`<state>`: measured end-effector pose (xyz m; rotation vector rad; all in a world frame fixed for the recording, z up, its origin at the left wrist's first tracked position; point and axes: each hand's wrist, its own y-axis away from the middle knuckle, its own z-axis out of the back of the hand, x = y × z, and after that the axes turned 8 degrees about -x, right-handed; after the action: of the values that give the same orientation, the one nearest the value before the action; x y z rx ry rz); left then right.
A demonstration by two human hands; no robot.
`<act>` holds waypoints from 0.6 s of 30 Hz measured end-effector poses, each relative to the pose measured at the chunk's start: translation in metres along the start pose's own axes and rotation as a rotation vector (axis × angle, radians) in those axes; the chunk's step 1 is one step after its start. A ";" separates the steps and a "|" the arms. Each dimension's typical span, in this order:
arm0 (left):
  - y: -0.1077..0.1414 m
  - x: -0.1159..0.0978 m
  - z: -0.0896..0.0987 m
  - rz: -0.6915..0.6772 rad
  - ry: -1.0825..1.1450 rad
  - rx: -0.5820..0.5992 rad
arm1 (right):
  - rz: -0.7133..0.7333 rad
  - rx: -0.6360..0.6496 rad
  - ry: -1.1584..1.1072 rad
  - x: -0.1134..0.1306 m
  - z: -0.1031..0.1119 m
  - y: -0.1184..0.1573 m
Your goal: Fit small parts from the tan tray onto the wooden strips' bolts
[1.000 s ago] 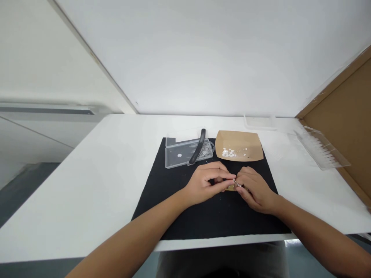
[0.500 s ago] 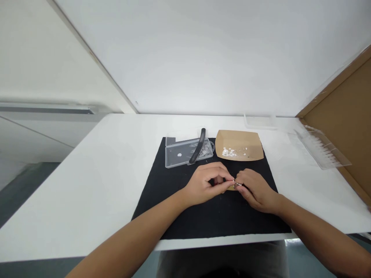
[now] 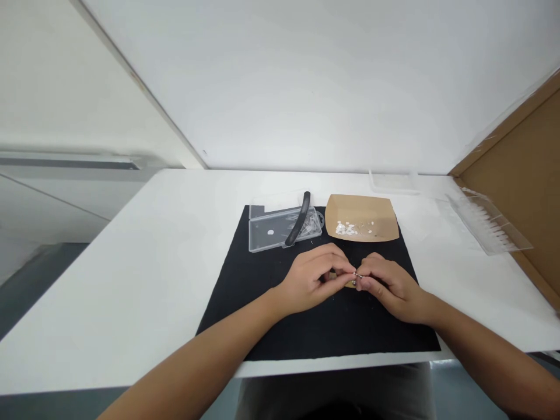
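Note:
Over the black mat (image 3: 301, 332), my left hand (image 3: 317, 279) and my right hand (image 3: 389, 287) meet at the fingertips. Both pinch a small shiny metal piece (image 3: 359, 275), too small to make out in detail. A small yellowish item (image 3: 349, 284) lies under the fingers, mostly hidden. Just beyond the hands is a brown paper tray (image 3: 363, 210) with small white pieces and darker bits in it. To its left stands an open clear plastic case (image 3: 262, 224) holding small clear parts and one white disc. A black curved handle (image 3: 298, 220) lies across the case.
The mat lies on a white table (image 3: 131, 291) against a white wall. At the back right is a clear shallow box (image 3: 394, 184). Clear sheets with rows of pale tips (image 3: 485, 227) rest at the right, beside a brown cardboard panel (image 3: 520, 175).
My right fingers have closed further around the metal piece, and the thumb has moved up slightly. My left hand is nearly still. The view has shifted slightly.

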<state>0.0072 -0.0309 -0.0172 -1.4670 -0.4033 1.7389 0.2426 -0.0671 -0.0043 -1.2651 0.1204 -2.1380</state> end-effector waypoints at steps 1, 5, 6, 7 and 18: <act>0.000 0.000 -0.001 -0.018 -0.016 -0.015 | 0.039 -0.007 0.029 -0.002 0.000 -0.001; 0.002 0.002 -0.002 -0.045 -0.050 -0.056 | 0.148 -0.053 0.169 -0.010 -0.001 -0.003; 0.002 0.003 -0.002 -0.045 -0.043 -0.058 | 0.185 -0.065 0.223 -0.011 -0.001 -0.003; 0.002 0.003 -0.002 -0.044 -0.032 -0.056 | 0.227 -0.077 0.285 -0.012 -0.001 -0.003; 0.000 0.000 -0.005 0.109 0.130 -0.078 | 0.378 -0.175 0.734 -0.010 0.001 -0.002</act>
<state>0.0117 -0.0323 -0.0188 -1.6757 -0.3313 1.7172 0.2453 -0.0596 -0.0105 -0.4289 0.7997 -2.1690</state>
